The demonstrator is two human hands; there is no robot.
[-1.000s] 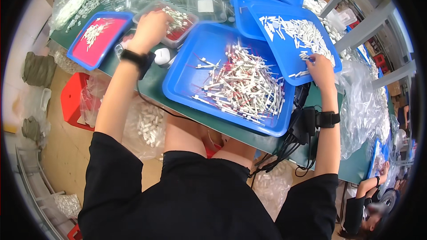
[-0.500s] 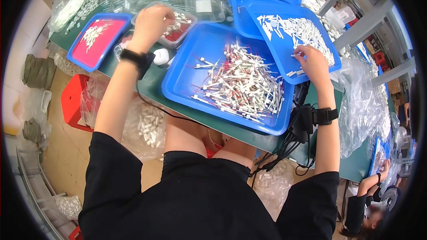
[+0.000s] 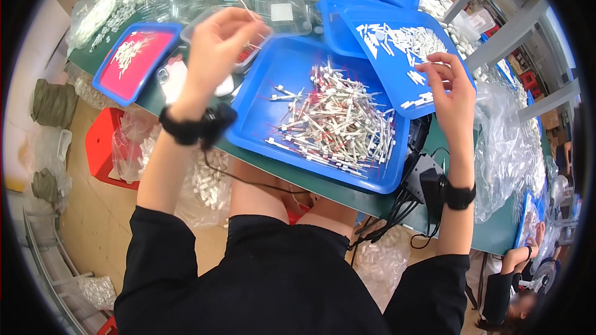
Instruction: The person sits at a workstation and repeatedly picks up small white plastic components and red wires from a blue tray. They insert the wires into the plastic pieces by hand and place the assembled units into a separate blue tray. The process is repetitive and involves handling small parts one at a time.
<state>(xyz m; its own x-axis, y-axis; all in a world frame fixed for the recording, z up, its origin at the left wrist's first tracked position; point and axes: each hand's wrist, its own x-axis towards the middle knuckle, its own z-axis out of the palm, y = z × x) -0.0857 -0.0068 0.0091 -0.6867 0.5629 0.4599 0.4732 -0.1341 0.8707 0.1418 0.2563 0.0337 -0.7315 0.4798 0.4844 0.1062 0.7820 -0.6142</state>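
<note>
My left hand (image 3: pixel 220 46) is raised over a clear plastic box (image 3: pixel 264 36) of small red and white parts. Its fingers pinch a thin white wire-like piece (image 3: pixel 247 5) with a thicker white end, pointing up. My right hand (image 3: pixel 452 90) is over a tilted blue tray (image 3: pixel 397 90) of short white tubes (image 3: pixel 417 40). Its thumb and index finger are nearly together; whatever lies between them is too small to make out. Between my hands sits a deep blue tray (image 3: pixel 257 102) heaped with thin white pieces with red wires (image 3: pixel 338 118).
A blue tray with a pink bottom (image 3: pixel 112 77) holds white pieces at the left. Clear plastic bags (image 3: pixel 496 149) lie at the right. Black cables (image 3: pixel 385 226) hang off the table's front edge. A red stool (image 3: pixel 102 142) stands below. Another person (image 3: pixel 518 279) works at far right.
My left hand has come up out of the clear box with the thin piece pinched in it. My right hand has shifted slightly right and lifted off the white tubes.
</note>
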